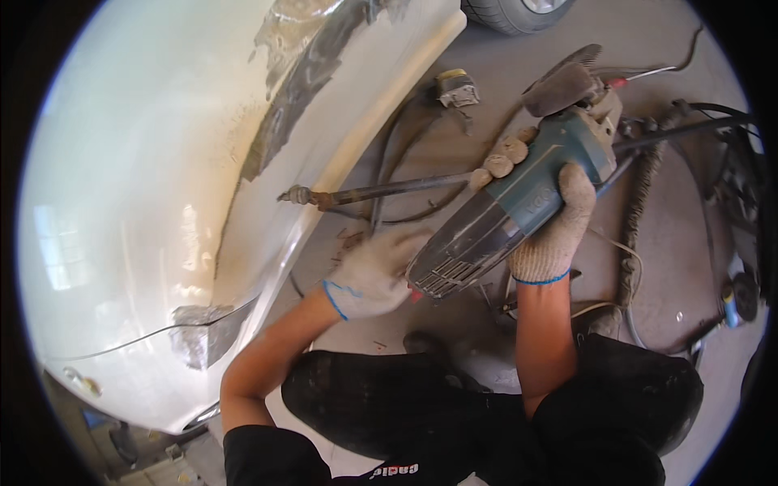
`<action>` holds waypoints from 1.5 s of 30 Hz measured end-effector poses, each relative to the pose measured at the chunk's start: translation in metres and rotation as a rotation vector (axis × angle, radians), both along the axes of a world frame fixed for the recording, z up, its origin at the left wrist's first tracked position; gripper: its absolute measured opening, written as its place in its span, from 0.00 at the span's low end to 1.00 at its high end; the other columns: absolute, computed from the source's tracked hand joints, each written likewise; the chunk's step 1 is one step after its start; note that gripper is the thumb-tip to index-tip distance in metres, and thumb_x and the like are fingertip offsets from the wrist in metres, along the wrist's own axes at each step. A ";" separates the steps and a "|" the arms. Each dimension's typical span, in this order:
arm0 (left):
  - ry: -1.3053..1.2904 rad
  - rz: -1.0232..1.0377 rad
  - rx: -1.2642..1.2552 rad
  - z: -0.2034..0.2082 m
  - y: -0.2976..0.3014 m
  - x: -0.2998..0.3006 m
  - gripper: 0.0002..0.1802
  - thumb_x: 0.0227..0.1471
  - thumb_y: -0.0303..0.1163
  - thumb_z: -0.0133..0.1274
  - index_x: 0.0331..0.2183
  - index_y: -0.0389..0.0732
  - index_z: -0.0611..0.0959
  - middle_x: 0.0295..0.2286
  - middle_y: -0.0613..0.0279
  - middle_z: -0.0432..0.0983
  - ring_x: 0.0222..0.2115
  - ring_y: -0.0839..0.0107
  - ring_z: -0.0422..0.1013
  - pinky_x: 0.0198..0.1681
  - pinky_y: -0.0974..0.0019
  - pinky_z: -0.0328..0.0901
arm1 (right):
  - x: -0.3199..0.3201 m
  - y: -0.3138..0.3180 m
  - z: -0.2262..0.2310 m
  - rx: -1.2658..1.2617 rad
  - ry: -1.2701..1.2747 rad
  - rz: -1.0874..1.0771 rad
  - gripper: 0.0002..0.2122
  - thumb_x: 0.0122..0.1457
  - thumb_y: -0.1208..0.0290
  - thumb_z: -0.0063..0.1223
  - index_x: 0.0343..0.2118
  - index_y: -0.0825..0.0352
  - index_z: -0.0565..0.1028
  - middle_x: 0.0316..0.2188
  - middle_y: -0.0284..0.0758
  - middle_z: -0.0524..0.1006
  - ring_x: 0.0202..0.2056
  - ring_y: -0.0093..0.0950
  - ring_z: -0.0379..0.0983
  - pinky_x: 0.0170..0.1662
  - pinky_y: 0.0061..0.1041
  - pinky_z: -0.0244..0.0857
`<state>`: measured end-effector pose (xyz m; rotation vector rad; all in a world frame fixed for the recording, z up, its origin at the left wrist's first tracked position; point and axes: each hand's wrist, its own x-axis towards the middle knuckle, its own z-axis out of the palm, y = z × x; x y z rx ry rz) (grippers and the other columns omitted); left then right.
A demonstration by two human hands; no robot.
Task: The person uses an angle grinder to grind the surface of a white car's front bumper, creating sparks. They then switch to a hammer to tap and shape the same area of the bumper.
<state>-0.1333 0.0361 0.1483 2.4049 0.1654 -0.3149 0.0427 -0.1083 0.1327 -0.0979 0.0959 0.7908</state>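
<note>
An angle grinder (519, 190) with a blue-green and black body is tilted up in front of me, its worn disc and guard (567, 85) at the far end. My right hand (551, 227), in a knitted work glove with a blue cuff, is closed round its body. Several fingers show on the left side and the thumb on the right. My left hand (369, 275), gloved too, is beside the grinder's rear vents; its fingers are smeared by motion and partly hidden. A bit of red shows by that hand. A metal rod (389, 189) with a knobbed end runs behind the grinder.
A white car body panel (130, 186) with a stripped grey patch (300, 105) fills the left. Hoses and cables (644, 202) trail over the floor at right. A block with a yellow top (458, 87) and a tyre (515, 12) are farther off.
</note>
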 end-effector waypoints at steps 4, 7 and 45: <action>-0.007 -0.191 -0.239 -0.048 -0.019 -0.032 0.19 0.58 0.33 0.48 0.50 0.39 0.76 0.46 0.50 0.76 0.46 0.56 0.74 0.52 0.59 0.69 | -0.021 -0.010 0.001 0.069 -0.035 -0.024 0.29 0.47 0.54 0.65 0.49 0.65 0.68 0.36 0.36 0.73 0.41 0.33 0.72 0.51 0.41 0.68; 0.254 -0.069 -0.572 -0.070 -0.022 -0.052 0.21 0.63 0.38 0.44 0.53 0.38 0.74 0.49 0.53 0.75 0.48 0.60 0.74 0.54 0.61 0.68 | -0.042 0.000 0.013 0.166 0.072 0.025 0.30 0.47 0.54 0.65 0.49 0.66 0.68 0.36 0.36 0.72 0.40 0.34 0.72 0.50 0.42 0.69; -0.125 -0.234 1.398 0.130 0.053 0.041 0.36 0.46 0.36 0.60 0.57 0.41 0.71 0.58 0.57 0.65 0.61 0.60 0.59 0.64 0.53 0.53 | -0.034 0.032 -0.002 -0.021 -0.039 0.127 0.29 0.49 0.55 0.63 0.49 0.70 0.67 0.34 0.41 0.75 0.35 0.35 0.75 0.42 0.37 0.73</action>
